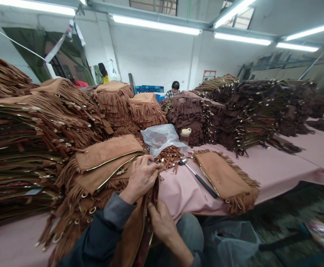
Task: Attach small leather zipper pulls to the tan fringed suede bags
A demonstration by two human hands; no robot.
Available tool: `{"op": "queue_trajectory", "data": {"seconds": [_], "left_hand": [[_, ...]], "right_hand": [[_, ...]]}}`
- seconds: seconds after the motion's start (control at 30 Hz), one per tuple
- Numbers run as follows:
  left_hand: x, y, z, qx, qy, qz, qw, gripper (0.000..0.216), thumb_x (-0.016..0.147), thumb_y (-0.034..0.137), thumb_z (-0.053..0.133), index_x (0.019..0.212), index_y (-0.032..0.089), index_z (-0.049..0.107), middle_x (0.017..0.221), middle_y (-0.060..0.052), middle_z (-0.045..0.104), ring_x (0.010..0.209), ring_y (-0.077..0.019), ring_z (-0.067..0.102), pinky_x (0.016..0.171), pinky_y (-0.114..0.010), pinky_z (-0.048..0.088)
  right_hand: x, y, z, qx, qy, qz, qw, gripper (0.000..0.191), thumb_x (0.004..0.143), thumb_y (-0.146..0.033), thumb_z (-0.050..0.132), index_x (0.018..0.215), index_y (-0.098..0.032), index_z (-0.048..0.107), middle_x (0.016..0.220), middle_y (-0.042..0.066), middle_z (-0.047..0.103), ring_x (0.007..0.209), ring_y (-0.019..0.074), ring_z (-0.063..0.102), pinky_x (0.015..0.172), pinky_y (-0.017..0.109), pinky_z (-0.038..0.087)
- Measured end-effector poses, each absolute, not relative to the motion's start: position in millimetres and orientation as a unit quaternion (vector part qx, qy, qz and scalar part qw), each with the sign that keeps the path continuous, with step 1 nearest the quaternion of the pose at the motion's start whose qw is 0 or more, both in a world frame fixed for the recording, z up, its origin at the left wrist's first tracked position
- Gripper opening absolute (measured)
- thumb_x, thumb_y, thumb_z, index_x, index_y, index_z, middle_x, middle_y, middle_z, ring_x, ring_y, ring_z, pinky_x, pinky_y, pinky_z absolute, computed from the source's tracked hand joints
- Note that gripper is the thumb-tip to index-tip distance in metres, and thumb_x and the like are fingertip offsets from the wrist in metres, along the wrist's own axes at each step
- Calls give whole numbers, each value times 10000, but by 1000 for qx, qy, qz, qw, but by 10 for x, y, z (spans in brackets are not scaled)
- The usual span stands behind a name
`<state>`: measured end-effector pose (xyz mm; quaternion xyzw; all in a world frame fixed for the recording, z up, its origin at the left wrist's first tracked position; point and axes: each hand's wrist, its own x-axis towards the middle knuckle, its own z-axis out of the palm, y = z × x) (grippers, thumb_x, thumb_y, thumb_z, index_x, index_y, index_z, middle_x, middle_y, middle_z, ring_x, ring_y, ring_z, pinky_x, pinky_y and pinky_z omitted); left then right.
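Note:
A tan suede bag (135,231) with a gold zipper hangs at the table's front edge, its mouth parted over a dark reddish lining. My left hand (141,176) is closed at the zipper's upper end, fingertips together beside a small gold metal piece. Lower down, my right hand (163,222) grips the bag's zipper edge, thumb on the near side and the other fingers partly hidden. Left of my hands lie stacked fringed suede bags (109,152) with gold zippers. Just beyond my left hand is a heap of small brown leather tabs (170,155) with metal ends.
On the pink-covered table (262,168) lie a black-handled hammer (199,180) and another fringed bag (221,172). Behind them are a clear plastic bag (160,137) and a lidded jar (185,137). Tall brown piles (20,148) and dark piles (251,111) flank them. A person (173,91) sits farther back.

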<state>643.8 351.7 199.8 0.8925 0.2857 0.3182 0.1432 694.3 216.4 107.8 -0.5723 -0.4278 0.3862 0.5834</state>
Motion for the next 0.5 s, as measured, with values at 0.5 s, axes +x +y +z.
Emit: {"op": "queue_trajectory", "data": {"seconds": [0.5], "left_hand": [[6029,2894,1750,464,341,354,737,330,834,391,584,1040,163,705,873,-86,734,886,-257,699,778,-368,573]], "right_hand": [[7127,2267,1157,-558,-490,230,629,391,1032,-431,378,1313,-275,600,1232,57,651,1125,223,590,989,341,436]]}}
